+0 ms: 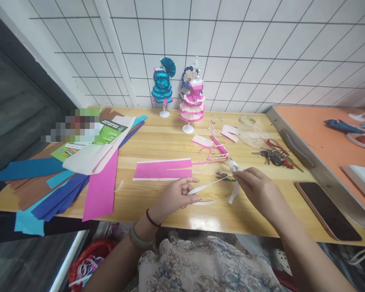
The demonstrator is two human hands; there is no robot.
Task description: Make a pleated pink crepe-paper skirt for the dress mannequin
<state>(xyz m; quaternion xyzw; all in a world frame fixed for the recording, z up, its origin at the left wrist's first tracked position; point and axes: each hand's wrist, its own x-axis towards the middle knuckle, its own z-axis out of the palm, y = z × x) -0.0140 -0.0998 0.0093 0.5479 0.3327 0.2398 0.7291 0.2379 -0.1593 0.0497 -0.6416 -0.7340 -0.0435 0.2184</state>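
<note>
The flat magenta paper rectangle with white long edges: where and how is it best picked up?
The magenta paper rectangle is probably best pinched at its left end, coming from the person's left. It lies flat on the pale wooden table, so lifting an edge first should help. Its left end is whole, while a slit opens the right, which may flop or tear.

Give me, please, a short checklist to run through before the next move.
1. White strip gripped: ok, the left hand pinches it.
2. Right hand hold secure: cannot tell; its fingertips close on a whitish item too small to make out.
3. Pink sheet flat: ok, it lies on the table, slit from its right edge.
4. Space by the right hand free of tools: not ok, a small dark-tipped tool lies beside it.
5. Phone apart from both hands: ok, near the front edge.
</note>
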